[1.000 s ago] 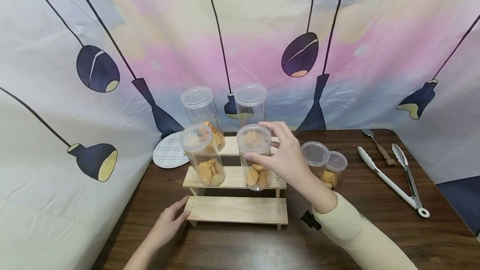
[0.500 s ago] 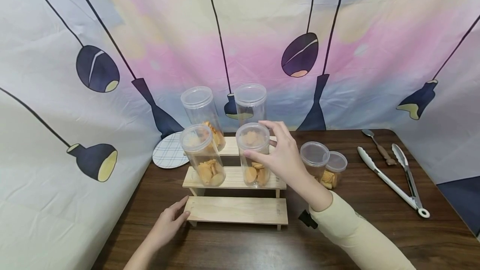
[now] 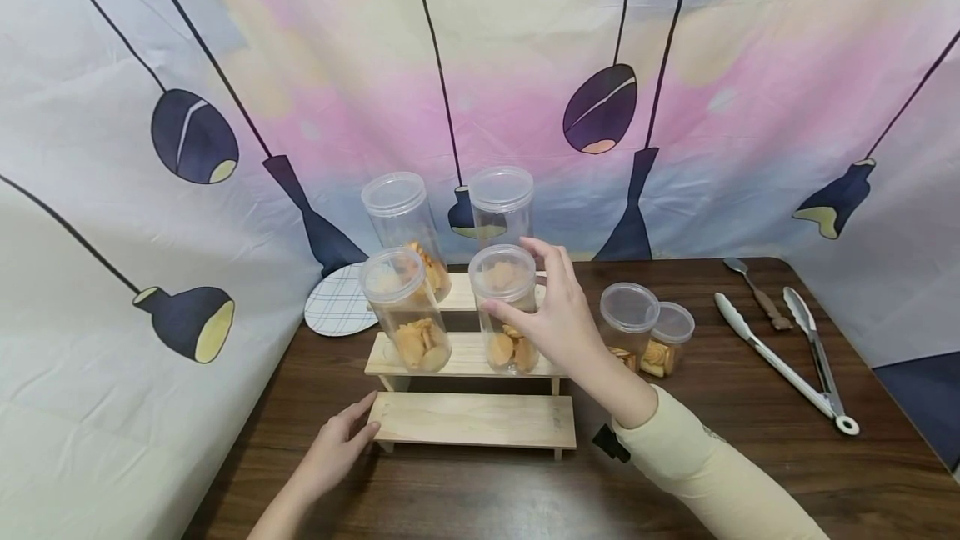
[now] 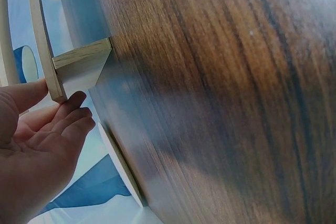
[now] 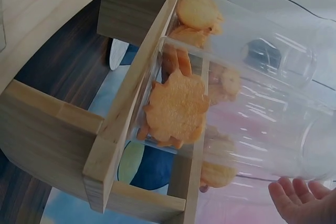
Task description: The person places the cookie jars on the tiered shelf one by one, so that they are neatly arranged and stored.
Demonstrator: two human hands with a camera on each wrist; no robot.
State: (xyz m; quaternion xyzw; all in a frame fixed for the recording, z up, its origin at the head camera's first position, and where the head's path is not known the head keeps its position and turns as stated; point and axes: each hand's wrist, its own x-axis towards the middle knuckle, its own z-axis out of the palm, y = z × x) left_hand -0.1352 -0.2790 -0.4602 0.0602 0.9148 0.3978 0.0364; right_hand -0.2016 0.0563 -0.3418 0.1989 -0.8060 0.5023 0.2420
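Observation:
My right hand (image 3: pixel 558 307) holds the upper part of a tall clear jar (image 3: pixel 502 267), thumb on the near side and fingers behind. Cookies fill its lower part. In the right wrist view the jar (image 5: pixel 252 114) stands at the middle step's board, and scalloped cookies (image 5: pixel 178 106) show through its wall. My left hand (image 3: pixel 337 450) pinches the left end of the lowest step of the wooden stepped rack (image 3: pixel 480 419). In the left wrist view the thumb lies over the board (image 4: pixel 46 51) and the fingers are beneath it. A matching jar (image 3: pixel 405 307) stands left on the middle step.
Two more tall jars (image 3: pixel 397 198) are on the top step behind. Shorter lidded jars (image 3: pixel 630 311) stand right of the rack. Further right lie tongs (image 3: pixel 780 365) and a wooden-handled spoon (image 3: pixel 761 294). A checked plate (image 3: pixel 341 302) sits at the back left.
The right hand has shifted the jar slightly left and back over the middle step. The left hand stays on the lowest step.

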